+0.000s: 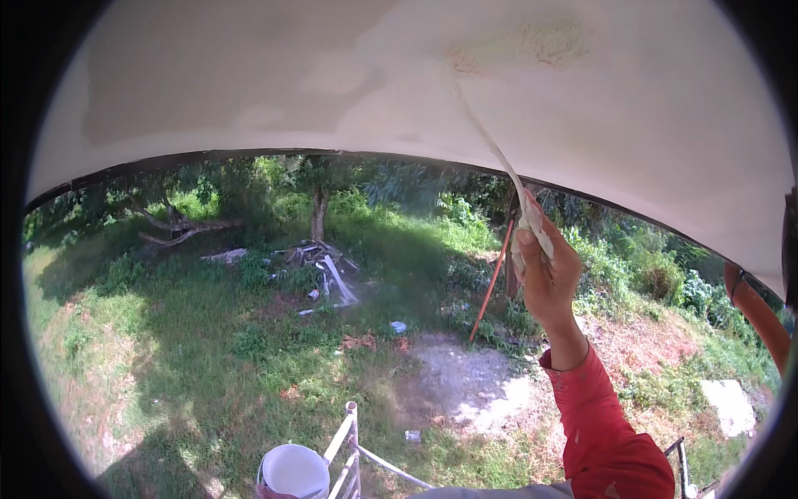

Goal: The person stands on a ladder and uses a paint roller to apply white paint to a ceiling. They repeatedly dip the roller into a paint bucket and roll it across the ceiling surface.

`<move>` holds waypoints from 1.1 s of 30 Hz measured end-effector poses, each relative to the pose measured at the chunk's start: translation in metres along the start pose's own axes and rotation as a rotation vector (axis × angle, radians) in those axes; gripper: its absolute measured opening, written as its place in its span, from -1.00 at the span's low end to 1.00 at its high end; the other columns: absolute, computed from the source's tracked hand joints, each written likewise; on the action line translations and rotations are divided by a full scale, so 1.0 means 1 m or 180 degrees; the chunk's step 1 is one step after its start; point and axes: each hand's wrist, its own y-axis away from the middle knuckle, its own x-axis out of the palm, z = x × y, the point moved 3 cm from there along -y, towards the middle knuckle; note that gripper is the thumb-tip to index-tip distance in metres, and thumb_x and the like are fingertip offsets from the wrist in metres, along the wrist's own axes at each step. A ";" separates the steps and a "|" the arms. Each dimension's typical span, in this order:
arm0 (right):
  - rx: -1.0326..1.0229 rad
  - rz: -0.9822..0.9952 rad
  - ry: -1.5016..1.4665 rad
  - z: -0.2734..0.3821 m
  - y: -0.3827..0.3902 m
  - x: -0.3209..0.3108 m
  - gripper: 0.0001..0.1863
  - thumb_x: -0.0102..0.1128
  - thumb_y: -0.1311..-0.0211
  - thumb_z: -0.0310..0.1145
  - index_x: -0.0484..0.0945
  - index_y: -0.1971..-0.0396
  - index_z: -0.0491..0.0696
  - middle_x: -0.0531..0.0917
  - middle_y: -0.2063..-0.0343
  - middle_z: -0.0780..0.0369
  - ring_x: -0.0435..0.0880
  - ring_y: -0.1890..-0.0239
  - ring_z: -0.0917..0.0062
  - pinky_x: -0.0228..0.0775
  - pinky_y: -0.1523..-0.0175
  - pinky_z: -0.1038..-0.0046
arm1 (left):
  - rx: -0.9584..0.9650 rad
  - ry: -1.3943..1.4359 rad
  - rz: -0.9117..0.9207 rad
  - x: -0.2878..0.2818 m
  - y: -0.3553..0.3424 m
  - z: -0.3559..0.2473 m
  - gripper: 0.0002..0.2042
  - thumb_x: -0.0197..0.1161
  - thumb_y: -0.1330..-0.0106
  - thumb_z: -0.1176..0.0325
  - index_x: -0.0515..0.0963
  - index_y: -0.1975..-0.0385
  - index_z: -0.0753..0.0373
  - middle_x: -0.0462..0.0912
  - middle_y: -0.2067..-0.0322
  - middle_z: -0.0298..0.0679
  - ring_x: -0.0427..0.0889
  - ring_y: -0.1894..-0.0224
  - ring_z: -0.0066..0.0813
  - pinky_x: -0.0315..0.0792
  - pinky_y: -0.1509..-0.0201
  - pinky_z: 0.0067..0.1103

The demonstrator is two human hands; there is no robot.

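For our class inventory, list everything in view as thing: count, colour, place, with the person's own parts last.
Overhang: 1, white with greyish patches, across the top
Paint roller: 1, cream, against the overhang
Bucket: 1, white, bottom, left of centre
Railing: 1, whitish, right of bucket
Pole: 1, orange-red, slanting, right of centre
Tree trunk: 1, brown, background
Scrap pile: 1, grey-white, near trunk
Fallen branch: 1, brownish, left background
Litter: several, whitish, on the ground
Slab: 1, whitish, right
Greenery: uncounted, green, across the ground
Right hand: 1, bare, around the roller's handle
Right sleeve: 1, red, lower right
Left hand: cannot tell
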 end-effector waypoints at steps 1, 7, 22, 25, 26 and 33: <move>0.0039 -0.0080 -0.0155 -0.005 0.005 0.005 -0.54 0.09 -0.63 -0.32 0.47 -0.40 -0.15 0.46 0.54 0.42 0.32 0.58 0.79 0.19 0.47 0.64 | -0.0017 -0.0010 -0.0009 0.001 0.001 -0.004 -0.59 0.17 -0.51 0.46 0.43 -0.29 0.51 0.65 -0.06 0.08 0.65 -0.05 -0.08 0.53 -0.19 -0.31; 0.0338 -0.0065 -0.0614 -0.020 0.034 0.048 -0.54 0.14 -0.60 -0.33 0.50 -0.40 -0.08 0.54 0.47 0.34 0.39 0.48 0.72 0.28 0.36 0.55 | -0.0744 0.1537 -0.0162 0.004 0.010 -0.015 -0.60 0.20 -0.48 0.50 0.47 -0.27 0.49 0.66 -0.04 -0.01 0.65 -0.03 -0.19 0.52 -0.20 -0.32; 0.0581 -0.0326 -0.0433 -0.075 0.015 0.121 -0.51 0.01 -0.68 -0.27 0.39 -0.48 -0.06 0.43 0.46 0.46 0.33 0.50 0.81 0.23 0.43 0.64 | 0.0726 0.0550 0.0022 0.009 -0.019 0.029 -0.68 0.14 -0.44 0.44 0.59 -0.12 0.39 0.70 -0.03 0.03 0.69 0.02 -0.01 0.56 -0.06 -0.33; 0.0296 -0.0348 -0.0229 -0.075 0.012 0.119 -0.57 0.07 -0.63 -0.35 0.48 -0.41 -0.06 0.62 0.32 0.28 0.46 0.41 0.69 0.38 0.29 0.55 | 0.0585 0.0598 -0.0085 0.009 -0.013 0.023 -0.71 0.15 -0.45 0.43 0.61 -0.08 0.40 0.71 0.03 0.05 0.70 0.04 0.02 0.57 -0.03 -0.29; 0.0147 -0.0359 -0.0138 -0.074 0.010 0.118 -0.59 0.10 -0.61 -0.39 0.52 -0.37 -0.05 0.71 0.25 0.18 0.53 0.37 0.62 0.45 0.22 0.51 | 0.0504 0.0674 -0.0102 0.008 -0.010 0.019 -0.72 0.16 -0.46 0.43 0.61 -0.07 0.40 0.71 0.05 0.06 0.70 0.05 0.03 0.57 -0.01 -0.28; 0.0275 -0.0356 0.0359 -0.070 0.006 0.108 -0.56 0.15 -0.56 -0.44 0.54 -0.38 0.06 0.70 0.29 0.15 0.52 0.41 0.57 0.43 0.24 0.51 | 0.0436 0.0731 -0.0295 0.012 -0.006 0.015 -0.69 0.10 -0.56 0.30 0.60 -0.02 0.45 0.71 0.13 0.10 0.69 0.08 0.07 0.53 -0.02 -0.18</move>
